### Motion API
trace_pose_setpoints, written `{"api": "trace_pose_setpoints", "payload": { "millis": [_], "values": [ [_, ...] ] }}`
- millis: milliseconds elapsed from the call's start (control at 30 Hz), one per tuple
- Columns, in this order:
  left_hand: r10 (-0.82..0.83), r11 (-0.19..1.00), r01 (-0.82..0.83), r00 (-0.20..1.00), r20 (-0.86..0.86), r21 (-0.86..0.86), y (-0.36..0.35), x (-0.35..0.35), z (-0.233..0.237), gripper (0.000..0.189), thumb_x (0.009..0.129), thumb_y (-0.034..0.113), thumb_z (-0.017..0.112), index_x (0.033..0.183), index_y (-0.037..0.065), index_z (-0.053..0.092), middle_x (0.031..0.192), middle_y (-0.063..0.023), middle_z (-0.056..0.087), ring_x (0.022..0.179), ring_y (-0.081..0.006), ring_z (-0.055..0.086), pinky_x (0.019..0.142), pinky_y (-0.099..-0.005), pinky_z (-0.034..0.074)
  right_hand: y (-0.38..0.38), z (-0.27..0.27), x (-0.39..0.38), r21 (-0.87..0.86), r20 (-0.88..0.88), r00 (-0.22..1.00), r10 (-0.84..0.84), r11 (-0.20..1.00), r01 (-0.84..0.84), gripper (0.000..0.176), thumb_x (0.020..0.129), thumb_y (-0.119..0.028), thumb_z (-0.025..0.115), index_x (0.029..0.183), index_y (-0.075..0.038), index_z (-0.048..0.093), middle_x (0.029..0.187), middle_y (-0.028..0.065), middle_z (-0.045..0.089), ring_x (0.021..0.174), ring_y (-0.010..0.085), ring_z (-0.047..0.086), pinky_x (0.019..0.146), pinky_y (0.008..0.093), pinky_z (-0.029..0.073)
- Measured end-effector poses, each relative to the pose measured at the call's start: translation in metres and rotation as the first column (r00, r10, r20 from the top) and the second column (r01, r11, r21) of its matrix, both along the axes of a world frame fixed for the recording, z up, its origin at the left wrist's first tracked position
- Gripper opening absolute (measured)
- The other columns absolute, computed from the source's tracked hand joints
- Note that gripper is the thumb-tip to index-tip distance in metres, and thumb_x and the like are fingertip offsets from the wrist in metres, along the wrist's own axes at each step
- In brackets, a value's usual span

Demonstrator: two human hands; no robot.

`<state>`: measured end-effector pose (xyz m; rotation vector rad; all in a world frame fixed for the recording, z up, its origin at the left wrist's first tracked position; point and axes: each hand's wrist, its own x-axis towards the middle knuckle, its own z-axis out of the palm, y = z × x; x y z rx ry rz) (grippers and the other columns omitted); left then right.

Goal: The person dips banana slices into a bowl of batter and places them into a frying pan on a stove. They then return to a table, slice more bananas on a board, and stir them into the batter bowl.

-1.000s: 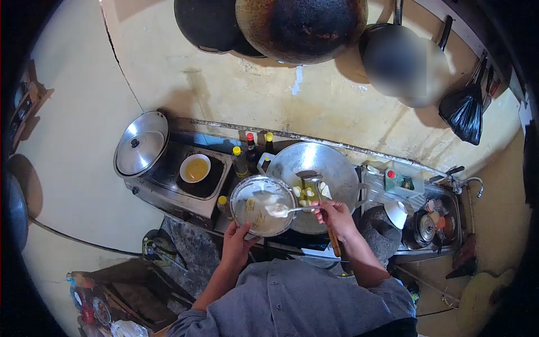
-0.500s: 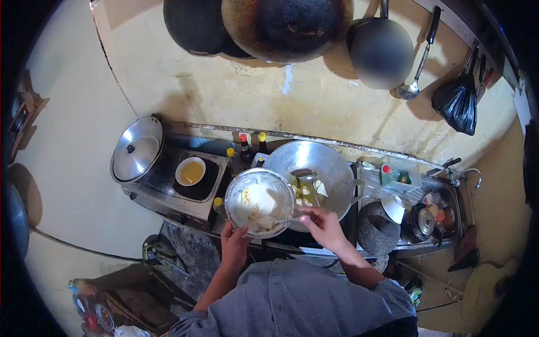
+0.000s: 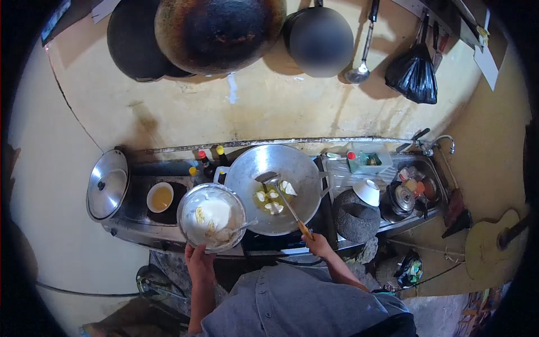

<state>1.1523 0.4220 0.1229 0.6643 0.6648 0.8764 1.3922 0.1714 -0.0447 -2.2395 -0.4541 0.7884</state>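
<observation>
Spatula [image 3: 289, 206] in right grip [image 3: 318, 245]

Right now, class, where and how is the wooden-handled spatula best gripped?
Probably by the wooden handle of the spatula, from the near side: it slants out over the near edge of the metal wok, where the right hand grips it.

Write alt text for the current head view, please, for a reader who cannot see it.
A person's right hand holds a wooden-handled spatula in a metal wok, where white dollops sit in yellowish liquid. Beside it, the left hand holds a bowl of white mixture with a spoon inside.
</observation>
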Motion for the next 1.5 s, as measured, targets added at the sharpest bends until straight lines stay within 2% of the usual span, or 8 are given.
{"api": "trace_pose_setpoints", "payload": {
  "millis": [100, 300, 500, 833, 1033, 1333, 1400, 1500],
  "values": [
    [-0.023, 1.000, 0.023, 1.000, 0.015, 0.010, 0.002, -0.002, -0.002, 0.028, 0.077, 0.001, 0.053, 0.105, 0.004, 0.051, 0.098, -0.0076, 0.058, 0.088, -0.0186, 0.059, 0.065, -0.0303, 0.052, -0.002, 0.008, 0.004, 0.166, 0.168, 0.981, -0.096, 0.984, 0.067, 0.044, 0.085, -0.041, 0.054, 0.068, -0.001, 0.054, 0.056, 0.0031, 0.051, 0.048, 0.0099, 0.047, 0.045, 0.0277, 0.039],
    [-0.039, 0.999, 0.039, 0.999, 0.020, -0.009, -0.002, 0.001, -0.001, 0.031, 0.077, 0.001, 0.053, 0.108, 0.003, 0.050, 0.101, -0.0090, 0.058, 0.091, -0.0210, 0.058, 0.072, -0.0351, 0.052, -0.076, 0.089, 0.020, 0.241, -0.010, 0.945, -0.327, 0.917, 0.319, 0.046, 0.087, -0.043, 0.051, 0.067, -0.001, 0.058, 0.056, -0.0008, 0.049, 0.054, 0.0094, 0.045, 0.050, 0.0276, 0.037],
    [-0.120, 0.992, 0.120, 0.993, 0.005, -0.030, 0.001, -0.002, -0.010, 0.032, 0.077, 0.001, 0.053, 0.109, 0.003, 0.050, 0.106, -0.0110, 0.056, 0.096, -0.0234, 0.056, 0.077, -0.0405, 0.050, -0.184, 0.075, 0.056, 0.155, 0.017, 0.960, -0.278, 0.950, 0.273, 0.038, 0.080, -0.036, 0.062, 0.074, 0.002, 0.064, 0.058, -0.0008, 0.052, 0.056, 0.0070, 0.046, 0.051, 0.0245, 0.039],
    [-0.147, 0.988, 0.147, 0.989, 0.019, -0.036, -0.002, -0.003, -0.011, 0.033, 0.078, 0.001, 0.052, 0.111, 0.002, 0.049, 0.108, -0.0127, 0.055, 0.100, -0.0254, 0.056, 0.081, -0.0435, 0.050, -0.243, 0.072, 0.095, 0.005, -0.311, 0.886, -0.343, 0.932, 0.363, 0.036, 0.070, -0.038, 0.073, 0.068, -0.003, 0.063, 0.051, -0.0030, 0.048, 0.042, 0.0068, 0.040, 0.039, 0.0230, 0.030],
    [-0.115, 0.993, 0.115, 0.993, 0.017, -0.027, -0.006, -0.007, -0.007, 0.031, 0.077, 0.000, 0.051, 0.108, 0.002, 0.050, 0.107, -0.0124, 0.056, 0.099, -0.0255, 0.056, 0.081, -0.0430, 0.050, -0.240, 0.050, 0.123, 0.060, 0.171, 0.905, -0.389, 0.921, 0.385, 0.023, 0.068, -0.017, 0.075, 0.078, 0.001, 0.066, 0.065, 0.0016, 0.061, 0.056, 0.0079, 0.052, 0.050, 0.0251, 0.041],
    [-0.065, 0.997, 0.064, 0.998, -0.019, -0.043, -0.009, -0.014, -0.005, 0.029, 0.078, 0.000, 0.051, 0.107, 0.000, 0.049, 0.106, -0.0128, 0.056, 0.098, -0.0260, 0.057, 0.083, -0.0448, 0.049, -0.219, 0.032, 0.130, 0.064, 0.360, 0.805, -0.472, 0.873, 0.483, 0.045, 0.059, -0.020, 0.078, 0.095, 0.002, 0.062, 0.083, 0.0152, 0.065, 0.073, 0.0211, 0.063, 0.064, 0.0323, 0.049],
    [-0.050, 0.998, 0.050, 0.999, -0.018, -0.043, -0.011, -0.013, -0.003, 0.029, 0.078, 0.000, 0.051, 0.107, 0.000, 0.050, 0.106, -0.0129, 0.056, 0.097, -0.0258, 0.057, 0.083, -0.0444, 0.049, -0.228, 0.007, 0.141, 0.069, 0.419, 0.799, -0.430, 0.893, 0.445, 0.045, 0.058, -0.016, 0.075, 0.097, 0.000, 0.061, 0.084, 0.0177, 0.064, 0.079, 0.0295, 0.062, 0.071, 0.0366, 0.048],
    [-0.059, 0.997, 0.060, 0.998, 0.011, -0.041, -0.008, -0.011, -0.010, 0.029, 0.078, 0.000, 0.051, 0.107, 0.000, 0.050, 0.106, -0.0129, 0.056, 0.097, -0.0254, 0.057, 0.082, -0.0438, 0.050, -0.224, 0.011, 0.138, -0.071, 0.582, 0.758, -0.295, 0.910, 0.409, 0.043, 0.061, -0.015, 0.073, 0.100, 0.000, 0.060, 0.087, 0.0178, 0.064, 0.078, 0.0254, 0.062, 0.069, 0.0340, 0.049]
  ]
}}
